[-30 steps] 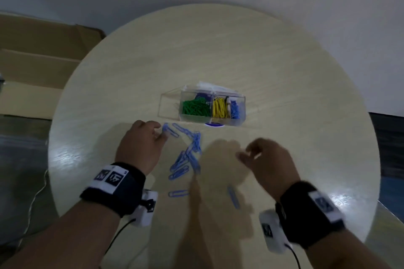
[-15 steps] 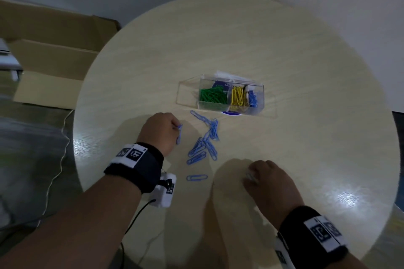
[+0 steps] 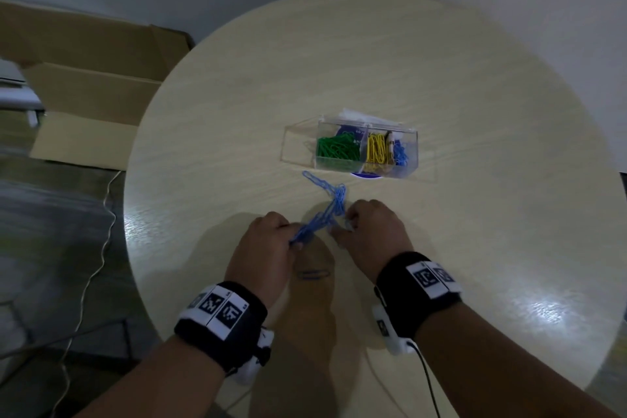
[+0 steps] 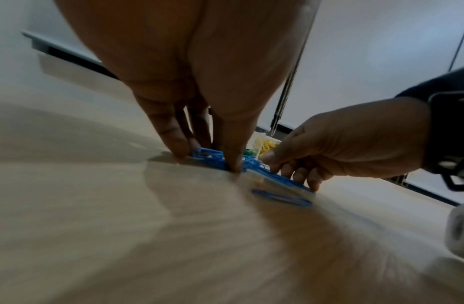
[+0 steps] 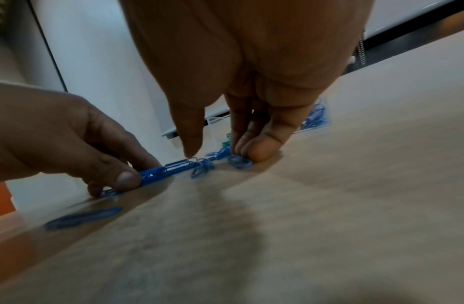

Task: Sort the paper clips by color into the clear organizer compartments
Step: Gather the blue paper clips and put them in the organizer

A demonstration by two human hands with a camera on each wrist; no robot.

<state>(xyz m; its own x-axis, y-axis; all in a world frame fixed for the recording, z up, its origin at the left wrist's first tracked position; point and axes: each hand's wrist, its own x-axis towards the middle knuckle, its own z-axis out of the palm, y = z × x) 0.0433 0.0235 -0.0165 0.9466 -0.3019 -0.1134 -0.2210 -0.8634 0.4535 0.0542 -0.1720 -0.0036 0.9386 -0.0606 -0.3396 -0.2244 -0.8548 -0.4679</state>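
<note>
Lone clip: 1 blue paper clip lies flat on the round table, nearest the person, between the 2 wrists; its long axis runs left to right.
Left hand: the left hand has its fingers curled down, the thumb and fingertips pinching the near end of the blue clip pile against the table.
Right hand: the right hand is curled too, its fingertips pressing on 1 small blue clip at the pile's right side; whether it grips the clip cannot be told.
Pile: the loose blue clips form 1 tangled strand between the hands, running from near-left to far-right, then bending far-left toward the organizer; their count cannot be told.
Organizer: 1 clear organizer stands just beyond the strand, its long axis left to right.
Compartments: green clips at left, yellow clips in the middle, sorted blue clips at right.
Floor: 1 flattened cardboard box lies far left of the table.
</note>
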